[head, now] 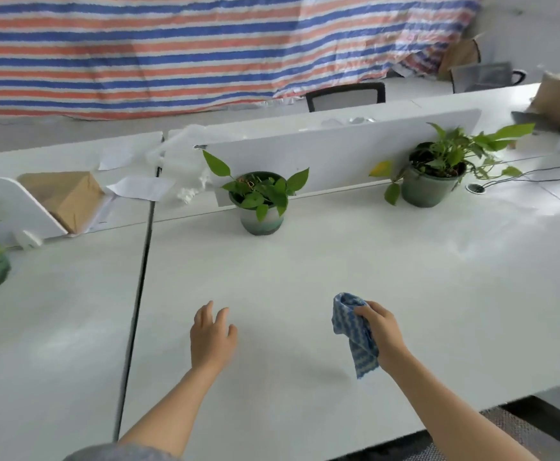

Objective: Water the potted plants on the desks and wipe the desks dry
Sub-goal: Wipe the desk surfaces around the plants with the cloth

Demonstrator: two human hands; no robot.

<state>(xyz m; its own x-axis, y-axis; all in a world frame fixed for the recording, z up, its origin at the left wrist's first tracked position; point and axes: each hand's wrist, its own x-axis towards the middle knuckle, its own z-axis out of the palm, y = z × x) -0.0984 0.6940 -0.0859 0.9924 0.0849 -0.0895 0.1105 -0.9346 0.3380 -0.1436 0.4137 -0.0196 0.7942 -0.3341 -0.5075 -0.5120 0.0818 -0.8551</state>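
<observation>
- Blue-and-white wavy-striped cloth (355,331) hangs bunched in the right hand (380,331), whose grip is closed around it, above the white bench (305,261).
- Left hand (212,337) hovers empty, fingers spread.
- Nearest green-potted leafy plant (262,202) stands straight ahead, well apart; the bench surface to wipe lies directly below the cloth hand.

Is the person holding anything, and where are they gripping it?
The right hand holds a blue cloth, bunched and gripped around its middle, with one end hanging below the hand. The left hand is open and holds nothing.
</observation>
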